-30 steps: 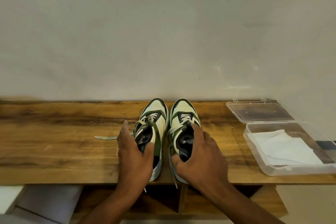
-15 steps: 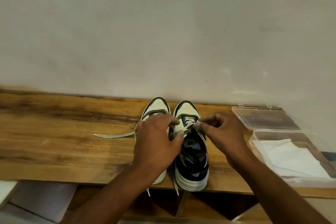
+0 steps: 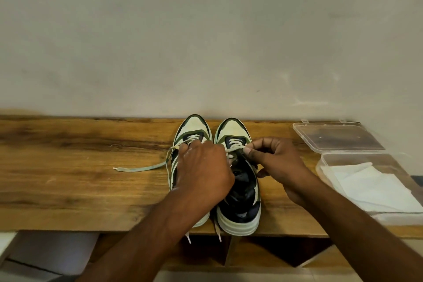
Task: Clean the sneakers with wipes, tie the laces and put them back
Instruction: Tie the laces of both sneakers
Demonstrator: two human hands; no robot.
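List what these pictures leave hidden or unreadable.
- Head view: the left hand covers most of the left sneaker and its own fingertips, so its hold on the lace is unclear.
- The wipes and their clear box are cut by the right edge.
- The right sneaker logo is too small to read.

Looks like a home, probably an entryway or hall corner. Plain painted wall (image 3: 206,30), off-white with a few scuffs, runs right behind a low wooden shelf unit (image 3: 68,178) with a wood-grain top. Open cubby compartments (image 3: 263,252) sit underneath, split by angled dividers, shoe-rack style. A pair of worn sneakers (image 3: 238,190) stands on top, toes to the wall. A clear plastic box (image 3: 325,167) with its hinged lid (image 3: 336,137) flipped open holds white wipes (image 3: 370,188). Pale tiled floor (image 3: 34,265) shows at bottom left. Domestic clutter scale, no shop fittings or workbench gear visible.
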